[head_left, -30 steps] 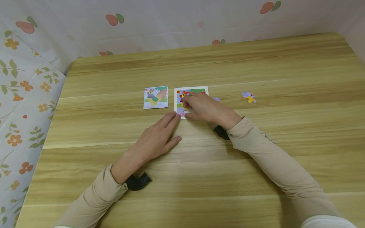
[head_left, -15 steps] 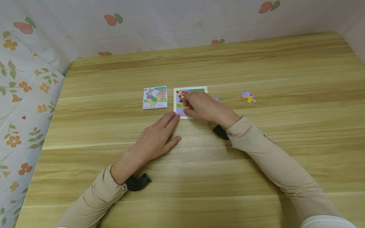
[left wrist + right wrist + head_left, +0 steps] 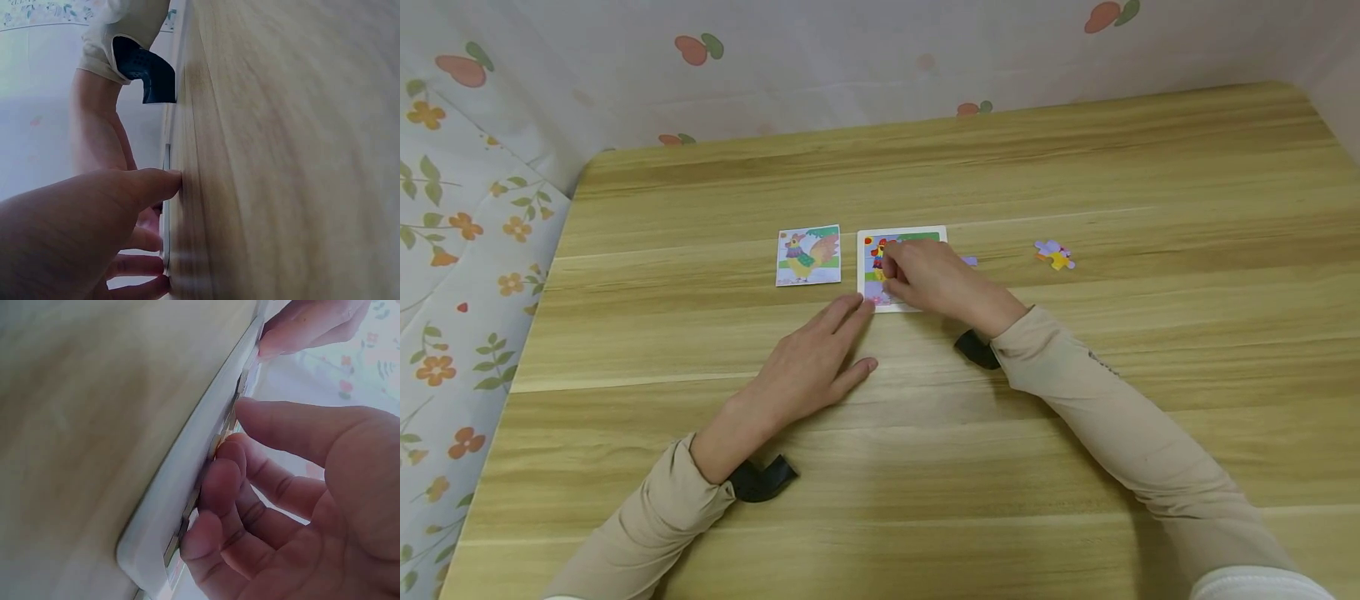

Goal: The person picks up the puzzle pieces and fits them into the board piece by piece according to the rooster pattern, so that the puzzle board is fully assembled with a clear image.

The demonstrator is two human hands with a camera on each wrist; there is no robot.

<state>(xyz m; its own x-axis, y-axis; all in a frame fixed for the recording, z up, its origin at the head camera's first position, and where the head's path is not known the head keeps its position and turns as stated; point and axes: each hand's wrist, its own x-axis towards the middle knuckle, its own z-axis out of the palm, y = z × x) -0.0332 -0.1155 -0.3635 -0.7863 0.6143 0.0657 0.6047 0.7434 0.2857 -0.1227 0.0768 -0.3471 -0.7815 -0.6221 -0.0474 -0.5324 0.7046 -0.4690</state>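
A jigsaw tray [image 3: 891, 308] with a white border and a colourful rooster picture lies flat on the wooden table. My left hand [image 3: 805, 367] has its fingers extended, the tips resting on the tray's lower left corner and the thumb spread over the tabletop. Over the picture, my right hand [image 3: 943, 279] has curled fingers and pinches a puzzle piece [image 3: 215, 446] low against the tray's surface. Thumb and fingertips are close to the neighbouring pieces in the right wrist view. Much of the picture's middle and right side is hidden under that hand.
Left of the tray lies a square rooster picture card [image 3: 808, 257]. Several loose puzzle pieces [image 3: 1055, 256] sit in a small cluster to the right. A purple piece [image 3: 970, 261] peeks out beside the right hand. A patterned curtain [image 3: 850, 75] hangs behind the table.
The right thumb and fingers have shifted slightly on the picture, and the pale gap seen near the thumb earlier is no longer visible. The left hand has stayed in place.
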